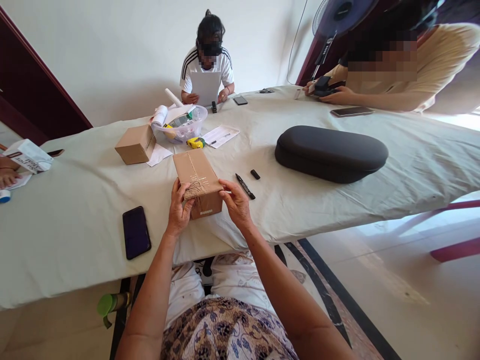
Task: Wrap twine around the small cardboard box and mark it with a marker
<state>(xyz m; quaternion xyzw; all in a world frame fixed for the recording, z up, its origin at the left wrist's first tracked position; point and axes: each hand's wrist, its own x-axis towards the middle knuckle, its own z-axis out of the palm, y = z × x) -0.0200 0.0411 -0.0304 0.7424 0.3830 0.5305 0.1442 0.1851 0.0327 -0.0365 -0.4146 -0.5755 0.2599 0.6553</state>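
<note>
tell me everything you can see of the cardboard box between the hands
The cardboard box is brown and looks closed, with shiny, clear-looking tape along its top. Dark lines crowd the top's near left corner, whether writing or creases I can't tell. A small pale print runs low on the near face. It appears to sit on the cloth-covered table, left of a black marker. The left hand and right hand hold its near corners.

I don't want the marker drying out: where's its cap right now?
In the head view, the cap lies on the table right of the box, between the marker and the dark case.
</note>
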